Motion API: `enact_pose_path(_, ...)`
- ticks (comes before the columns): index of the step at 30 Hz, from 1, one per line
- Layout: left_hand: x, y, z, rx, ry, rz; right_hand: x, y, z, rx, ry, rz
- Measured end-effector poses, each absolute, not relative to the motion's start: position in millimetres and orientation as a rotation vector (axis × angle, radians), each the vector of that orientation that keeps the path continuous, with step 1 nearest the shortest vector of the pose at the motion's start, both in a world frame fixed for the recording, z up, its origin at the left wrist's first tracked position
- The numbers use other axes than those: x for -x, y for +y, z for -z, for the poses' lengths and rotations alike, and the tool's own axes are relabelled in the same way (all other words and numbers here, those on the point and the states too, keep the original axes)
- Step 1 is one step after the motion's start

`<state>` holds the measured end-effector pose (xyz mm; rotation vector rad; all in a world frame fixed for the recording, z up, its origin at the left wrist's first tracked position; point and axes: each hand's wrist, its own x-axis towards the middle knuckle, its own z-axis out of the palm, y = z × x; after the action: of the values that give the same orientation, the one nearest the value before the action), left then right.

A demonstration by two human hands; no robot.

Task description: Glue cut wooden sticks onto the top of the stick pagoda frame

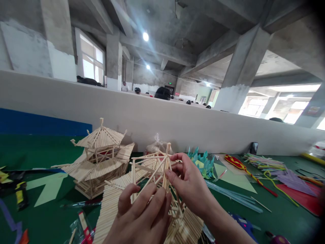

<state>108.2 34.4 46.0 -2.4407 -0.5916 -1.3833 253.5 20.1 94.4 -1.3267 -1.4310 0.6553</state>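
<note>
A half-covered pavilion model made of thin wooden sticks (114, 200) stands before me, its roof frame of bare sticks meeting at an upright post (168, 147). My right hand (189, 184) pinches a wooden stick (166, 166) just below that peak, thumb and fingers together. Over the front of the frame curls my left hand (144, 213), its fingertips gripping the lower ends of the sticks; its thumb is hidden. To the left stands another stick pavilion (99, 159) with a fully covered roof and a tiered body.
Behind the green table (50, 223) runs a low white partition (203, 130). On the right lie a blue glue gun (242, 225), clear glue sticks (233, 196), coloured strips (261, 164) and a turquoise paper model (201, 162). A yellow-black cutter (21, 195) lies left.
</note>
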Motion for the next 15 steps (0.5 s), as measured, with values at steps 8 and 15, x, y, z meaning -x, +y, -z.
enact_pose_path(8, -92.9, 40.9, -55.7, 2.403, -0.35, 1.152, -257.7, 21.1, -96.3, 1.322, -1.428, -0.721)
enact_pose_path(15, -101.0, 33.9, -50.0, 2.354, -0.536, 1.63, -257.2, 22.8, -104.1, 1.332, -1.405, -0.779)
